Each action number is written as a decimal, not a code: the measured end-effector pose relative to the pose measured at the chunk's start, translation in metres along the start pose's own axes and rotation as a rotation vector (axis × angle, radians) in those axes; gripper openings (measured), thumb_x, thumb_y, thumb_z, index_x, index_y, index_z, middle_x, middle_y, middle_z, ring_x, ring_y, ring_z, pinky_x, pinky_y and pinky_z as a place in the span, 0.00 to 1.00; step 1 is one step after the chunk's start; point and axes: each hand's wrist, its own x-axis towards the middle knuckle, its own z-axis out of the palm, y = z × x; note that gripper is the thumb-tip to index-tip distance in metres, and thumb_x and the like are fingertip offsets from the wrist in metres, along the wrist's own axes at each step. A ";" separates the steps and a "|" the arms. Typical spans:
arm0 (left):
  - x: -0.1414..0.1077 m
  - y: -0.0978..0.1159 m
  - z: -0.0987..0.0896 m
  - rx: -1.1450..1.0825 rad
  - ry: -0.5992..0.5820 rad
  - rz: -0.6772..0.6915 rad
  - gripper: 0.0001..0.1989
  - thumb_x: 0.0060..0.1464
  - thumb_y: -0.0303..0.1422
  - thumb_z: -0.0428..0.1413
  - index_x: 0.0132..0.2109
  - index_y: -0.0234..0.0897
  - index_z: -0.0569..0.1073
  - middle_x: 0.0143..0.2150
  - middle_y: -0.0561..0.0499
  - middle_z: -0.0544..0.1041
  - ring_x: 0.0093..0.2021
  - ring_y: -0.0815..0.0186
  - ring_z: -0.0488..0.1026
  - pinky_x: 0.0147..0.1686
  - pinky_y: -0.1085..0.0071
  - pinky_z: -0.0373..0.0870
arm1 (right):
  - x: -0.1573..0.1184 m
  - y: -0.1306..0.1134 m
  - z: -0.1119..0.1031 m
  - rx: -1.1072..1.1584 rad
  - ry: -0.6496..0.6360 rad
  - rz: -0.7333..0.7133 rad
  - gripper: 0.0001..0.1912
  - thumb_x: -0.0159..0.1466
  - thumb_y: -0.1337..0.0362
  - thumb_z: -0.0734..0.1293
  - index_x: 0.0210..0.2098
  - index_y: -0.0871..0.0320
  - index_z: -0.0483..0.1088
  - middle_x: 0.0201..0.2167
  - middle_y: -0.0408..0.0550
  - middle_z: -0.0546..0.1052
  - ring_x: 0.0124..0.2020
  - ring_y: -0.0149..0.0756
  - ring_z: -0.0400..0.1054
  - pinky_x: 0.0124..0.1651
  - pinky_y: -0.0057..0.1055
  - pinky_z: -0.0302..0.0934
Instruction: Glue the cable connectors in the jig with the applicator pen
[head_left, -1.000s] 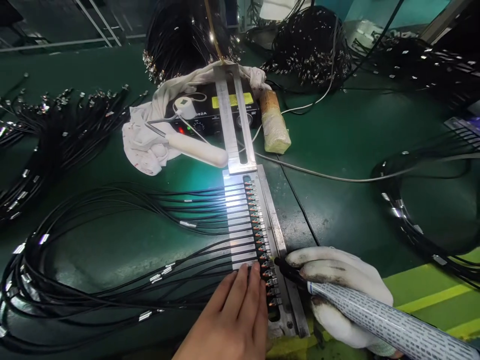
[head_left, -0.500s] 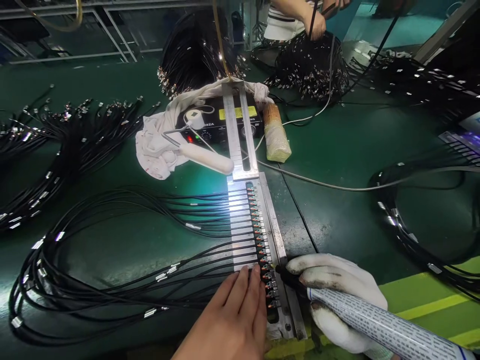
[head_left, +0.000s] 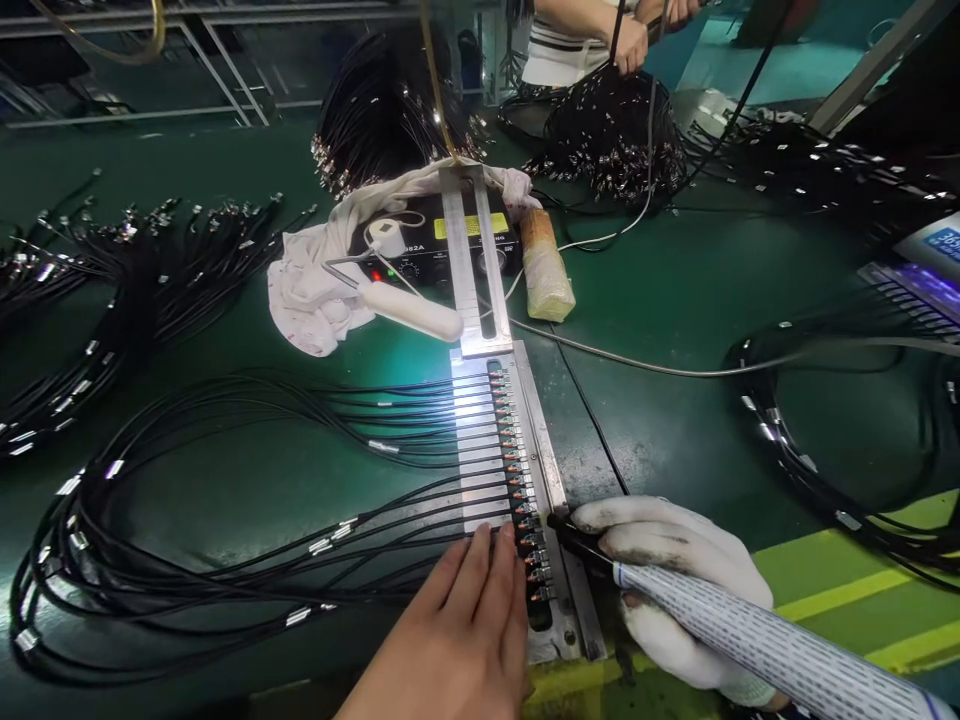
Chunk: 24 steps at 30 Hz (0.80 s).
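A metal fixture (head_left: 546, 430) lies on the green table, holding a row of connectors (head_left: 517, 470) with black cables (head_left: 390, 497) running off to the left. My bare left hand (head_left: 461, 620) rests flat, fingers stretched out, over the cables at the fixture's lower part. In a white glove, my right hand (head_left: 682, 585) is wrapped round a patterned tube (head_left: 757, 635) with a black tip, which reaches the fixture's right edge. Above the fixture a white-handled tool (head_left: 412, 310) lies near a black control box (head_left: 431, 245) with a cloth (head_left: 307, 290) over it.
Cable bundles lie at the left (head_left: 135, 260), back (head_left: 382, 110) and right (head_left: 799, 460). A wrapped block (head_left: 547, 270) stands beside the box. A lit device (head_left: 937, 245) is at the right edge. Another person's hands (head_left: 630, 45) are above a cable pile at the back.
The whole view has shifted slightly, so things sit a little further left and up. Both of my hands keep nearly the same places at the fixture. The other person's hands have moved a little.
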 end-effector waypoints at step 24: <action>-0.003 0.003 0.001 -0.067 0.056 0.028 0.18 0.62 0.38 0.51 0.51 0.30 0.75 0.53 0.42 0.78 0.53 0.56 0.73 0.56 0.61 0.57 | -0.006 -0.002 0.004 0.006 -0.050 0.037 0.12 0.58 0.68 0.67 0.42 0.61 0.70 0.41 0.55 0.79 0.43 0.40 0.76 0.45 0.32 0.74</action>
